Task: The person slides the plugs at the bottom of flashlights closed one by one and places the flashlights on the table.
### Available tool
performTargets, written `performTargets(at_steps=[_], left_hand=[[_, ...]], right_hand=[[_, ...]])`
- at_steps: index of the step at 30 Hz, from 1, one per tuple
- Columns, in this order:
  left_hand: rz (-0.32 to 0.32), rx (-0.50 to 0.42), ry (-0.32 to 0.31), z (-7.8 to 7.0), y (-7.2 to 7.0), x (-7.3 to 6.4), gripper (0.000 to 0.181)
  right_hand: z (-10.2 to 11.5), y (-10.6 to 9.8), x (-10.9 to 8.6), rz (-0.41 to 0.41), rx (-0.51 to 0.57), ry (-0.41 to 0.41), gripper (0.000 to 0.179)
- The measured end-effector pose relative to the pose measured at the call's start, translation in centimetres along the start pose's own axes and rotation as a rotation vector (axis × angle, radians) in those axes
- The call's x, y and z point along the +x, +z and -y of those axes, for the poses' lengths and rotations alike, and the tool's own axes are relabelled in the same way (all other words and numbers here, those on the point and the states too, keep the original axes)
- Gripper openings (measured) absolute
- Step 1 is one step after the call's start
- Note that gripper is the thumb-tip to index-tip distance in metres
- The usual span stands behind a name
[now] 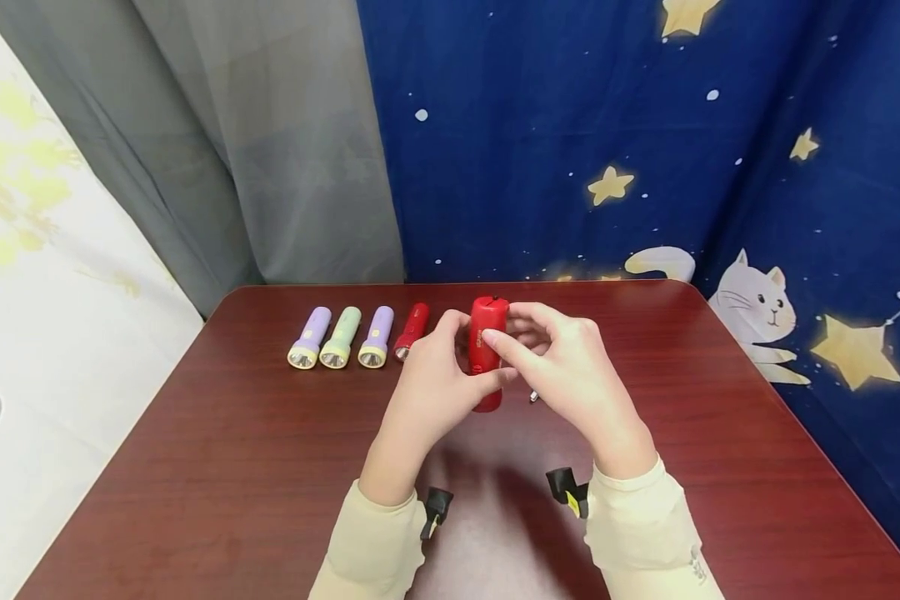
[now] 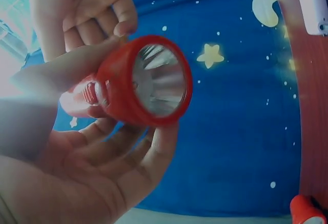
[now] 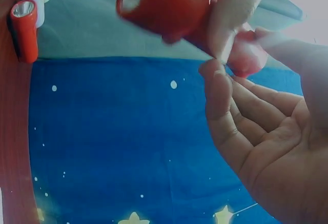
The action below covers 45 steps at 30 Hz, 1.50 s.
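Above the table, my left hand (image 1: 437, 379) grips a red flashlight (image 1: 486, 354), its thumb across the body. In the left wrist view the flashlight's clear lens (image 2: 160, 83) faces the camera side, and a ridged switch (image 2: 91, 94) shows on the body. My right hand (image 1: 566, 362) holds the tail end, thumb on the near side and fingers behind. In the right wrist view, the right hand's thumb and fingertips (image 3: 218, 70) meet at the tail. Part of the body is hidden by the fingers.
Left of the hands, two purple flashlights (image 1: 311, 333) (image 1: 377, 333), a green flashlight (image 1: 342, 333) and another red flashlight (image 1: 414, 325) lie in a row on the brown table (image 1: 270, 467). A white object (image 2: 312, 6) lies beyond the right hand, mostly hidden in the head view. Curtains hang behind.
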<state>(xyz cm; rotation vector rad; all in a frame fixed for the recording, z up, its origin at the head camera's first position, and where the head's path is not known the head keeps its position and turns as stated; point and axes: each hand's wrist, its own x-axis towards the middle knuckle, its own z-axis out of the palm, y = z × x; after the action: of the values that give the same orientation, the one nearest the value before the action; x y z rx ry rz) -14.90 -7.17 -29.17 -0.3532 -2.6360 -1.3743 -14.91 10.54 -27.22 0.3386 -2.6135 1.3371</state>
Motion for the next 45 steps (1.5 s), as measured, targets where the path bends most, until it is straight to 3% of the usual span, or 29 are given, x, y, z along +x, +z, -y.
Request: performTargets(at_steps=[4, 9, 15, 24, 30, 39, 45], left_hand=[[0.049, -0.113, -0.009, -0.2, -0.1, -0.1, 0.053], [0.054, -0.198, -0.003, 0.0, -0.3, -0.1, 0.043], [0.024, -0.161, 0.039, 0.5, -0.1, 0.2, 0.050], [-0.052, -0.086, 0.079, 1.1, 0.4, 0.6, 0.048], [-0.030, -0.095, 0.088, 1.2, 0.4, 1.1, 0.050], [-0.017, -0.088, 0.074, 2.8, 0.8, 3.0, 0.044], [-0.046, -0.114, 0.054, 3.5, 1.4, 3.6, 0.038]], right_hand=[[0.1, 0.0, -0.1, 0.001, 0.028, 0.013, 0.041], [-0.1, 0.0, -0.1, 0.055, 0.119, 0.052, 0.049], [-0.3, 0.4, 0.0, 0.109, 0.107, 0.040, 0.051], [-0.6, 0.9, 0.1, 0.108, 0.135, 0.033, 0.048], [-1.1, 1.2, 0.3, 0.111, 0.178, 0.011, 0.048], [-2.6, 2.4, 1.7, 0.178, 0.223, 0.078, 0.048], [-3.6, 3.2, 2.8, 0.183, 0.361, 0.101, 0.044]])
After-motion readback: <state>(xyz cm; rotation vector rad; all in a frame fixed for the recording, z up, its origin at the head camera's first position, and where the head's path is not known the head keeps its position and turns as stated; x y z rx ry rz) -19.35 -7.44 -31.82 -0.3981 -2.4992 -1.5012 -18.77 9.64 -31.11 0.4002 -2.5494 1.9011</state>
